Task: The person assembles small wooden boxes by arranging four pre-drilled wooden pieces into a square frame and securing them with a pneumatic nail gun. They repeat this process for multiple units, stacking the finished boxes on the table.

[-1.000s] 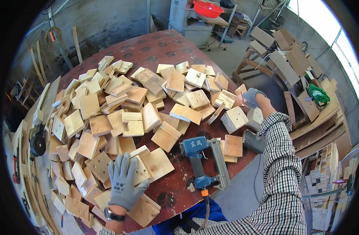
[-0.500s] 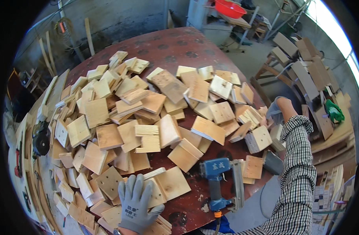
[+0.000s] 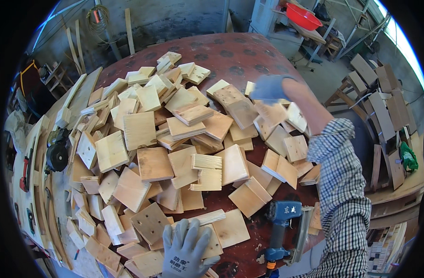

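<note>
My left hand (image 3: 185, 252), in a grey work glove, lies flat with fingers spread on wooden blocks at the near edge of the pile. Under and beside its fingertips are a thin wooden strip (image 3: 207, 217) and a pale square block (image 3: 230, 229). My right hand (image 3: 269, 89), also gloved, is over the pile's far right side. Motion smears its fingers, so I cannot see what they hold, if anything. Below it lie several flat wooden blocks (image 3: 244, 113). A blue nail gun (image 3: 284, 211) with an orange hose fitting rests right of my left hand.
The heap of wooden blocks (image 3: 140, 129) covers much of the dark red tabletop (image 3: 249, 48). Along the left run long boards with a black round tool (image 3: 57, 156) and red-handled pliers (image 3: 25, 173). Wooden pieces are stacked on the right (image 3: 382, 113). A red basin (image 3: 303, 16) stands behind.
My right hand has swung from the table's right edge inward and away, over the far blocks. The view has shifted, while my left hand stays on the same blocks.
</note>
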